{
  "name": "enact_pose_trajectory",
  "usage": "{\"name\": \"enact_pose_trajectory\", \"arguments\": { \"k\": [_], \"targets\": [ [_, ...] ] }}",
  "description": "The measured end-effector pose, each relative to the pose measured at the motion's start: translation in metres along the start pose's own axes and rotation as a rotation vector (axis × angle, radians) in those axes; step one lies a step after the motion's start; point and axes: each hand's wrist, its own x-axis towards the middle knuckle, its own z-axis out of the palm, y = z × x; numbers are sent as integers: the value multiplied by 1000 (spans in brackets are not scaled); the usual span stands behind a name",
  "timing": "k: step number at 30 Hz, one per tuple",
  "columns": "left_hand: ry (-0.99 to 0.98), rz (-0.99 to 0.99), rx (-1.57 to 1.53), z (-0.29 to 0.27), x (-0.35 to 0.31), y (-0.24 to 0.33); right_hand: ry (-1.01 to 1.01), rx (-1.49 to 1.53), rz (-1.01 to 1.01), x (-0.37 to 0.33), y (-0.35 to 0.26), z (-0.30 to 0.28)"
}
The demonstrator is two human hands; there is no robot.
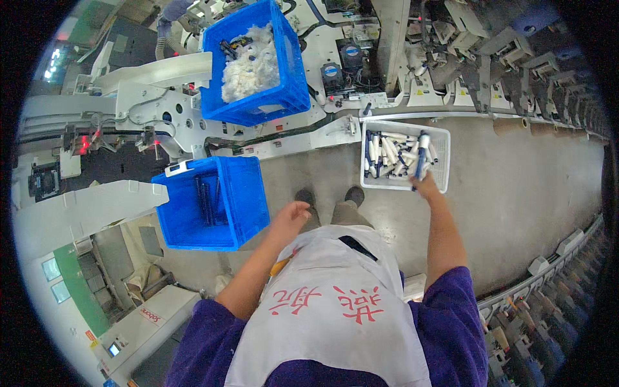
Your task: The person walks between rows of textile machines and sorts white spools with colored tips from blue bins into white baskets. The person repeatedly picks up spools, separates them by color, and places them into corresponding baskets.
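Observation:
My right hand [424,185] is closed round the lower end of a dark blue yarn bobbin [422,153], with some white yarn wound near its top. The bobbin stands out over a white plastic basket [441,169] that holds many dark tubes wound with white yarn [390,152]. Before my body, my left hand [290,221] is held in the air with loosely bent fingers and nothing in them. Nearest to it is a blue crate [250,200] with several dark empty tubes [207,201] inside.
A second blue crate [293,71] with white fluffy yarn waste [255,68] rests on the machine [316,138] ahead. Rows of spindle units [477,87] curve along the right. At lower right runs another machine row [541,322]. A white machine cabinet [151,319] stands at lower left.

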Motion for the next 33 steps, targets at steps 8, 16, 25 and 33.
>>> {"name": "enact_pose_trajectory", "arguments": {
  "k": [8, 16, 25, 33],
  "targets": [
    [99, -12, -42, -20, -38, -19, -357, -574, -485, -65, 131, 115],
    [134, 108, -29, -61, -90, -76, -478, -272, -295, -134, 223, 132],
    [351, 16, -166, -168, -223, -191, -360, 650, 212, -215, 26, 214],
    [746, -104, -331, -238, -322, -331, 104, -18, -986, -322, -195, 353]
  ]
}}
